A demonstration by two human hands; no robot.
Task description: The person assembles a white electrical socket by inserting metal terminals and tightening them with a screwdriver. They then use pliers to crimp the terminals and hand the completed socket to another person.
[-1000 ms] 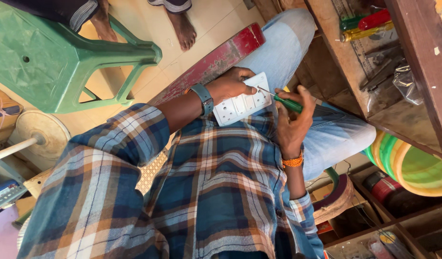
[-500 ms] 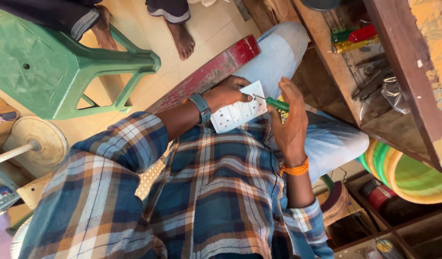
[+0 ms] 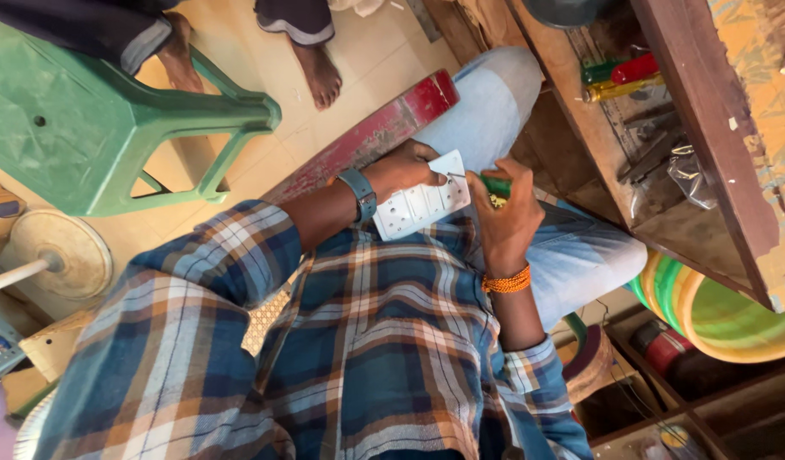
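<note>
**Socket plate held over the lap, screwdriver at its upper edge**

Left hand (image 3: 409,166) is clamped on the far end of a white socket plate (image 3: 421,204), fingers curled over its top edge, a grey watch (image 3: 359,194) on the wrist. Right hand (image 3: 505,217) is closed around a green-handled screwdriver (image 3: 493,184); the thin shaft points at the plate's upper corner. The plate sits above the lap, against the plaid shirt (image 3: 392,341).

Judgement: plate is light, stiff moulded plastic, smooth-faced, likely to crack if pried; best held by its short ends, clear of the socket holes.

Around: pale jeans (image 3: 571,255), a red plank (image 3: 375,136) beside the knee, a green plastic stool (image 3: 86,119) at left, another person's bare foot (image 3: 320,72). The wooden shelf (image 3: 708,170) edge crowds the right elbow; green tubs (image 3: 708,315) are stacked below it.
</note>
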